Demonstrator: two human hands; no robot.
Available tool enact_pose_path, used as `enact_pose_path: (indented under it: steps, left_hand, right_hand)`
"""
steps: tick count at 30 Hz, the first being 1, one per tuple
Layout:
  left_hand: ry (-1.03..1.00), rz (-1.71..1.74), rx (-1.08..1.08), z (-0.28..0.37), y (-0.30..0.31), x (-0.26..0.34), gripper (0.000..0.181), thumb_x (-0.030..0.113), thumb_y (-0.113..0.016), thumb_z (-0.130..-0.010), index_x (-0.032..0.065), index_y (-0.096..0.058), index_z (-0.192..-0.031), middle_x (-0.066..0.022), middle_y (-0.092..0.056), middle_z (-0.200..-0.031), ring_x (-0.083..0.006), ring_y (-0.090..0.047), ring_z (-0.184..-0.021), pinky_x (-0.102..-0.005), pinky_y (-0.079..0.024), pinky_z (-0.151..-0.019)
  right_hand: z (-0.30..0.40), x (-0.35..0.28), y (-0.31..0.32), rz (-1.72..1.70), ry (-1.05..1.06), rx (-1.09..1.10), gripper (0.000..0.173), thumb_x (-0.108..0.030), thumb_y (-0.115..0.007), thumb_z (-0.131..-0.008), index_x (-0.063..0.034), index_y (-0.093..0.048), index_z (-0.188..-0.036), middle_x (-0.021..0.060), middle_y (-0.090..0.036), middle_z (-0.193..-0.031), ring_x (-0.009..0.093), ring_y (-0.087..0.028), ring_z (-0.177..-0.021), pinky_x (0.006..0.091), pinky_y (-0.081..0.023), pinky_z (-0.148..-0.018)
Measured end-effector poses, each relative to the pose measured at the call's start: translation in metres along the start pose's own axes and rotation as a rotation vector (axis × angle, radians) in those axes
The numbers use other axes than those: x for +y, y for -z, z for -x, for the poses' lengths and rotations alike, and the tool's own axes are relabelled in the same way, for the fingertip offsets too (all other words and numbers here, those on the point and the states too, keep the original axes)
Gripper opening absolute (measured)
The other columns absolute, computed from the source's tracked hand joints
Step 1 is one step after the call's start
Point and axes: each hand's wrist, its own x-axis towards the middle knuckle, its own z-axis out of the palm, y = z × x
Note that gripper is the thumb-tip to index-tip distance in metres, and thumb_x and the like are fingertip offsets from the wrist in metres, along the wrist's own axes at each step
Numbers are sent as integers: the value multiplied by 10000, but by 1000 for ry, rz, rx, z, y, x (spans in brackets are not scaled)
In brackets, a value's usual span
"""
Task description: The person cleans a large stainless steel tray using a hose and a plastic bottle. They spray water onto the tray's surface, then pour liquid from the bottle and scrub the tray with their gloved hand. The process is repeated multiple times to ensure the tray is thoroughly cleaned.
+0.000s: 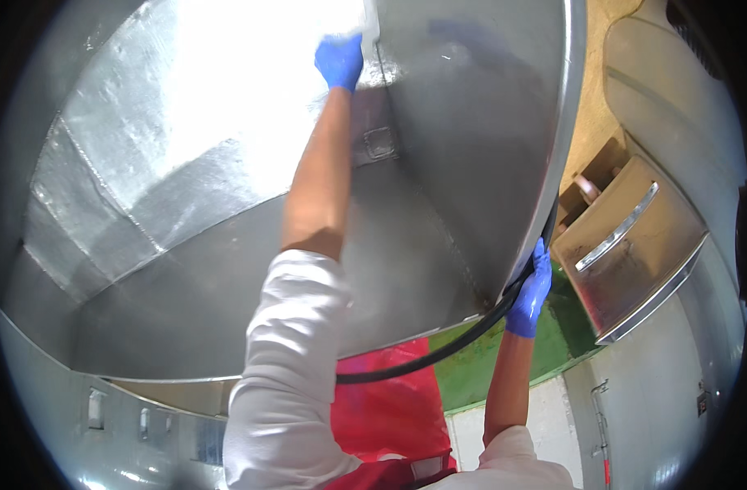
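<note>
A large metal basin [226, 294] with welded seams fills most of the view. My left hand [341, 61], in a blue glove, reaches deep into it against a brightly glaring inner wall; glare hides whether its fingers hold anything. At the basin's right rim is my right hand [533, 291], also blue-gloved, around or against a black hose [459, 343]. The hose curves from the rim down across the front of a red apron [386, 392]. A small square patch [379, 143] shows on the basin's inner surface.
Right of the basin stands a brownish metal box [643, 245] with a strip handle. Beside it a pale object, possibly another person's hand, shows partly. The floor [471, 380] is green below the rim and tan at the upper right. Pale walls with small openings lie lower left.
</note>
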Motion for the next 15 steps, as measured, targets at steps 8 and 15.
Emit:
enact_pose_path:
  steps: [8,15]
  left_hand:
    - [-479,-144,-130,43,282,201,309,204,-767,-840,-14,-661,-1031,-89,-690,-849,-136,-625,-796,-282,-500,-707]
    - [-884,-305,-561,164,390,295,373,233,-767,-795,-6,-642,-1053,-111,-686,-907,-189,-638,-817,-335,-513,-709]
  right_hand:
    - [6,-6,-7,-54,31,-28,491,-104,-564,-949,-66,-426,-1418,106,-610,-1254,154,-608,-995,290,-527,-836]
    - [-28,14,36,113,352,-375,499,-286,-485,-1003,-61,-408,-1442,120,-572,-1252,230,-530,-1189,409,-468,-972]
